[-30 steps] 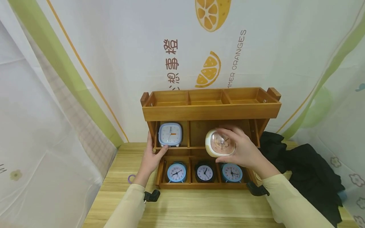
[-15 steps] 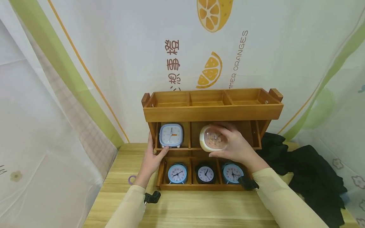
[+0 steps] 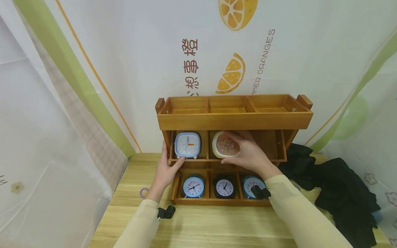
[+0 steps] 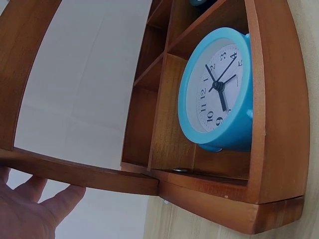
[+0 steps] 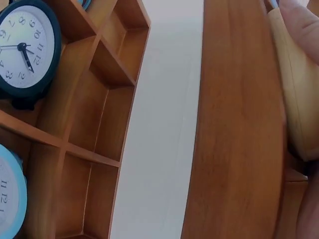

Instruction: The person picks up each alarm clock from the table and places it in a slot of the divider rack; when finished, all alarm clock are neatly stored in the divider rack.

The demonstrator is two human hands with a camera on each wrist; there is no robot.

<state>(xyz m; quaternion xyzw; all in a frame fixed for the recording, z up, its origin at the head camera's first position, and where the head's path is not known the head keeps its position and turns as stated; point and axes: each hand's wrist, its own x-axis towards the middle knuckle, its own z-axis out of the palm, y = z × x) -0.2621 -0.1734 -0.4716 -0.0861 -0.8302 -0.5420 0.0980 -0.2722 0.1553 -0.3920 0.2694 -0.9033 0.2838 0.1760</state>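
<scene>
A three-tier wooden storage rack (image 3: pixel 235 121) stands on the table. My right hand (image 3: pixel 249 151) pinches a cream-rimmed alarm clock with a pinkish-brown face (image 3: pixel 227 144), at the middle compartment of the middle tier. Its pale body (image 5: pixel 299 89) shows at the right wrist view's edge. My left hand (image 3: pixel 165 170) holds the rack's left corner, thumb at the middle tier's front edge. In the left wrist view, fingertips (image 4: pixel 75 193) touch the wooden side piece. Next to that thumb, a blue-rimmed square alarm clock (image 3: pixel 187 145) sits in the left compartment.
The bottom tier holds a light-blue round clock (image 3: pixel 193 186), a black one (image 3: pixel 224 188) and another blue one (image 3: pixel 252 185), partly covered by the wrist camera. Black cloth (image 3: pixel 344 193) lies right, a purple ring (image 3: pixel 143 192) left. A printed curtain (image 3: pixel 139 51) hangs behind.
My right hand has carried the cream-rimmed alarm clock left and slightly up, from in front of the rack to the middle compartment. My left hand stays at the rack's left corner.
</scene>
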